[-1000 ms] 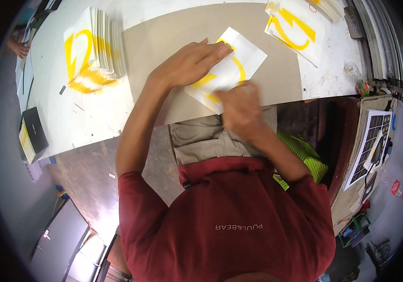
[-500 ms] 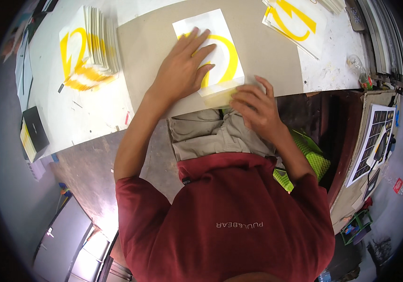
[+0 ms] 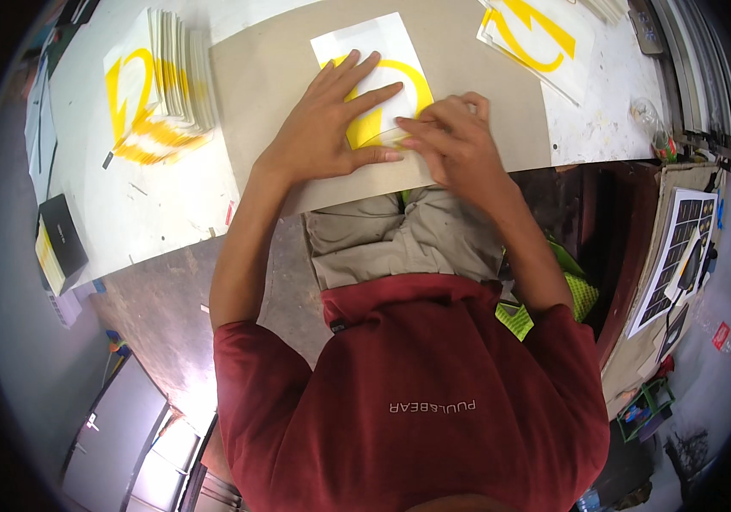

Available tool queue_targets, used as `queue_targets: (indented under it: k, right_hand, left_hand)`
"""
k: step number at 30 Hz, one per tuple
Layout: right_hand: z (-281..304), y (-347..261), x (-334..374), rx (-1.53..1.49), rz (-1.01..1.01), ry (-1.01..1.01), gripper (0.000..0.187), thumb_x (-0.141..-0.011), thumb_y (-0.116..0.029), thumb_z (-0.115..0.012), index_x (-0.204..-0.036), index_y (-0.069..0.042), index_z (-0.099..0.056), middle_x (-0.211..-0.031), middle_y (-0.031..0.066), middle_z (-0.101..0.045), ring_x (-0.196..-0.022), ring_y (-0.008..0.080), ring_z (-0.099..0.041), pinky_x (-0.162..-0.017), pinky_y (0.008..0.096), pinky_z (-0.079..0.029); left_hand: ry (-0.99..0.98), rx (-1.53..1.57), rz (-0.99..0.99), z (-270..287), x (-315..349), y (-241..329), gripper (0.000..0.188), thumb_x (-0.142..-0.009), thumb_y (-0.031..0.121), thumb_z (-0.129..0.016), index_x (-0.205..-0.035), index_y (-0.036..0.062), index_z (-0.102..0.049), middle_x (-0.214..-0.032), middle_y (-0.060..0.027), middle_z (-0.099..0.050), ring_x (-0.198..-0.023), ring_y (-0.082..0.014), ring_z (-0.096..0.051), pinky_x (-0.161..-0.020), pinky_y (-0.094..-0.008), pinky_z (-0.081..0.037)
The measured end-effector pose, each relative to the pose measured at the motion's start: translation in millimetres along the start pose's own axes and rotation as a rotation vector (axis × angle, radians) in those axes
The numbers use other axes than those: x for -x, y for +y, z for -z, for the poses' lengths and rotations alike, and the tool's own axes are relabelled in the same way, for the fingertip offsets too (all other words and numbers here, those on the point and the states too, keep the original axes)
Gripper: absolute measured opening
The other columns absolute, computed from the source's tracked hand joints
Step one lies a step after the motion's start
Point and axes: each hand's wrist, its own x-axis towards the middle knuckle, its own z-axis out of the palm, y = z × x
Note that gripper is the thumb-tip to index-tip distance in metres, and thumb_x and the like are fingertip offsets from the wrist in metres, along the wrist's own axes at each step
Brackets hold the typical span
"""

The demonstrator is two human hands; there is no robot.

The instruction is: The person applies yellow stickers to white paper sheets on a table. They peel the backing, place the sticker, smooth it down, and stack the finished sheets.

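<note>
A white sheet of paper [image 3: 374, 36] with a bold yellow curved print lies on a beige board [image 3: 502, 107] in front of me. Its near edge is turned up over the sheet. My left hand [image 3: 324, 119] lies on it with fingers spread and the thumb along the near edge. At the near right corner, my right hand [image 3: 457, 141] has its fingers drawn together at the turned-up edge. Fingers and thumb there seem to press on the paper; exactly what they grip is partly hidden.
A stack of folded white-and-yellow papers [image 3: 179, 81] stands at the left. More printed sheets [image 3: 523, 43] lie at the far right. A plastic bottle [image 3: 662, 143] and metal rails [image 3: 715, 94] line the right edge. A small dark box [image 3: 65, 232] sits at the left edge.
The sheet's near edge, hanging toward me before, is now folded up over the sheet. My right hand moved up and left onto it; my left thumb slid down to the fold.
</note>
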Motion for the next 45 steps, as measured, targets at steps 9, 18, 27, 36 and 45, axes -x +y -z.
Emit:
queue_targets:
  k: [9,18,27,36,45]
  right_hand:
    - [34,13,61,0.055,-0.573,0.371,0.031,-0.086,-0.007,-0.078,-0.117,-0.006,-0.073,-0.088,0.0044,-0.070,-0.080,0.0206,-0.063,-0.086,0.0366,-0.039]
    - [-34,-73,58,0.193,-0.354,0.150,0.028,-0.090,-0.013,-0.070,-0.117,-0.007,-0.073,-0.081,0.0013,-0.062,-0.078,0.0211,-0.056,-0.086,0.0430,-0.037]
    - [36,-2,44,0.177,-0.589,0.386,0.021,-0.098,-0.017,-0.072,-0.109,0.000,-0.075,-0.085,0.0107,-0.068,-0.076,0.0177,-0.064,-0.062,0.0301,-0.049]
    - [4,-17,11,-1.108,-0.844,0.077,0.022,-0.098,-0.005,-0.071,-0.116,0.006,-0.064,-0.100,0.0096,-0.074,-0.087,0.0083,-0.067,-0.075,0.0227,-0.054]
    - [-5,-59,-9,-0.969,-0.558,0.267,0.034,-0.098,-0.001,-0.069,-0.129,0.004,-0.058,-0.114,0.0150,-0.072,-0.105,0.0155,-0.067,-0.095,0.0305,-0.053]
  left_hand:
    - [0.104,-0.161,0.094,-15,7,8,0.058,-0.096,0.046,-0.068,-0.148,0.0251,-0.059,-0.165,-0.0185,-0.036,-0.152,-0.0432,-0.031,-0.125,-0.0535,-0.023]
    - [0.091,-0.150,0.075,-8,4,7,0.053,-0.098,0.043,-0.066,-0.148,0.0254,-0.060,-0.163,-0.0186,-0.039,-0.151,-0.0408,-0.034,-0.124,-0.0521,-0.024]
    - [0.377,0.035,0.176,-48,24,48,0.021,-0.085,0.016,-0.080,-0.102,0.0094,-0.070,-0.143,-0.0164,-0.059,-0.142,-0.0403,-0.047,-0.121,-0.0622,-0.025]
    - [0.523,0.222,0.147,-36,60,110,0.028,-0.082,0.013,-0.082,-0.103,0.0055,-0.065,-0.131,-0.0167,-0.064,-0.131,-0.0387,-0.055,-0.118,-0.0594,-0.031]
    - [0.995,0.988,0.531,59,59,50,0.064,-0.089,-0.004,-0.078,-0.144,-0.0029,-0.044,-0.102,-0.0117,-0.074,-0.094,-0.0134,-0.069,-0.081,-0.0252,-0.056]
